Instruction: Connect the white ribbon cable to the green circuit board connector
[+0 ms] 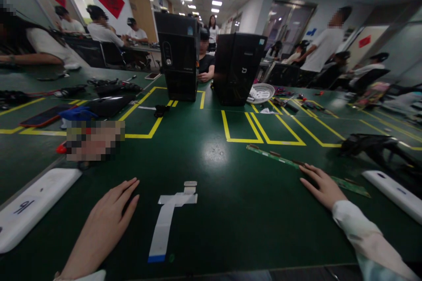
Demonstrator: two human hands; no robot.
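And here's the dark green surface point(227, 228), marked out in yellow tape point(245, 141), with a white ribbon cable point(162, 228) lying towards the near edge, a slim circuit board point(277, 158) to its right, two black computer towers point(180, 59) towards the far edge!

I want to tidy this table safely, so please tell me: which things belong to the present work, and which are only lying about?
Likely in the work:
- green circuit strip, partly hidden by the right hand
- white ribbon cable, beside the left hand

Likely just standing or lying about:
- left black tower
- right black tower
- white basket
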